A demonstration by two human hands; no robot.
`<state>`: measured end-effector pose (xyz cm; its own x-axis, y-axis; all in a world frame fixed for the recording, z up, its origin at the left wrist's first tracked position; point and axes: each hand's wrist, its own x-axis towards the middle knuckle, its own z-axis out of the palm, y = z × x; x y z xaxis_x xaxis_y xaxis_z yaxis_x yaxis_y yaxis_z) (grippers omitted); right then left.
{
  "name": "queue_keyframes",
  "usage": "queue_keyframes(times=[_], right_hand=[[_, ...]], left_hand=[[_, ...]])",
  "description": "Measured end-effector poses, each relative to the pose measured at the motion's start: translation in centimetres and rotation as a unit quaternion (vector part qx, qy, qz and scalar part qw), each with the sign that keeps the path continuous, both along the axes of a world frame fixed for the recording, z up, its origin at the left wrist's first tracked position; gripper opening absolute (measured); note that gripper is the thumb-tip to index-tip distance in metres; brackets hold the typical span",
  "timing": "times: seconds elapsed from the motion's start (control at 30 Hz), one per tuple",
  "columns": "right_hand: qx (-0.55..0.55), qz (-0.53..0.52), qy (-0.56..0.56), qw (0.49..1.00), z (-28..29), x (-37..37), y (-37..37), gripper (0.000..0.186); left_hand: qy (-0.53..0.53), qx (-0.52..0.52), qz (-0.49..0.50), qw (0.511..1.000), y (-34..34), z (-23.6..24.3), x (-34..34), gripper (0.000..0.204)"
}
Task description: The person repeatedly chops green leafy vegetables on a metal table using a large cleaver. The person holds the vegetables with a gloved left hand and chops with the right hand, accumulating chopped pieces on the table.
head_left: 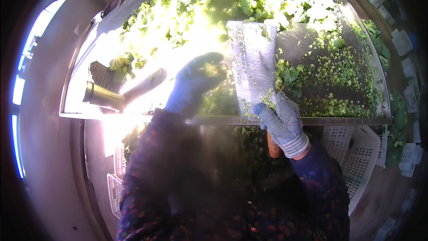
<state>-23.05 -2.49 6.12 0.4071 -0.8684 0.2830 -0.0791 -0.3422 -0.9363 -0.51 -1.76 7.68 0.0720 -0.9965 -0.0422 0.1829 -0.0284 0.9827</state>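
My right hand (283, 123), in a pale knitted glove, grips the wooden handle (273, 145) of a wide cleaver (252, 60), whose upright-pointing blade is speckled with green bits over the steel table (345, 120). My left hand (194, 78), in a bluish glove, hovers left of the blade with fingers apart and curved; glare blurs the greenery between them, and I see nothing clearly held. Beyond both hands lies a heap of broccoli (249, 0). Chopped bits and leaves (290, 76) lie right of the blade.
A metal cylinder (100, 95) with a pale elongated object sits at the table's left, by a dark mesh patch (99, 72). White perforated crates (356, 165) stand below at both sides. More greens (394, 125) line the right side. Strong sunlight washes out the table's left half.
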Motion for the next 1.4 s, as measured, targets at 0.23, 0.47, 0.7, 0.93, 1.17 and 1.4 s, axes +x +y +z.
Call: queue_keyframes(times=[0.23,0.47,0.7,0.93,1.17,1.4], right_hand=[[-0.086,-0.003,0.066,0.994,-1.0,0.4,1.2,0.029],[-0.075,0.023,0.088,0.993,-1.4,0.6,1.4,0.036],[0.037,0.093,0.102,0.990,-2.0,1.1,1.4,0.028],[0.346,0.218,0.018,0.912,0.7,-1.2,-0.3,0.047],[0.222,0.128,0.017,0.967,0.9,-2.1,-0.2,0.034],[0.266,0.002,-0.080,0.961,2.9,-2.5,-0.2,0.035]], left_hand=[[0.227,0.052,0.003,0.973,3.5,0.2,-3.9,0.034],[0.180,-0.186,-0.009,0.966,2.3,-6.1,-2.6,0.045],[0.117,-0.131,0.030,0.984,2.7,-5.4,-3.9,0.043],[0.259,-0.048,-0.021,0.965,3.1,-3.0,-2.7,0.052],[0.273,-0.055,0.010,0.960,4.9,-1.6,0.6,0.068],[-0.775,0.089,0.111,0.615,17.4,1.1,10.2,0.045]])
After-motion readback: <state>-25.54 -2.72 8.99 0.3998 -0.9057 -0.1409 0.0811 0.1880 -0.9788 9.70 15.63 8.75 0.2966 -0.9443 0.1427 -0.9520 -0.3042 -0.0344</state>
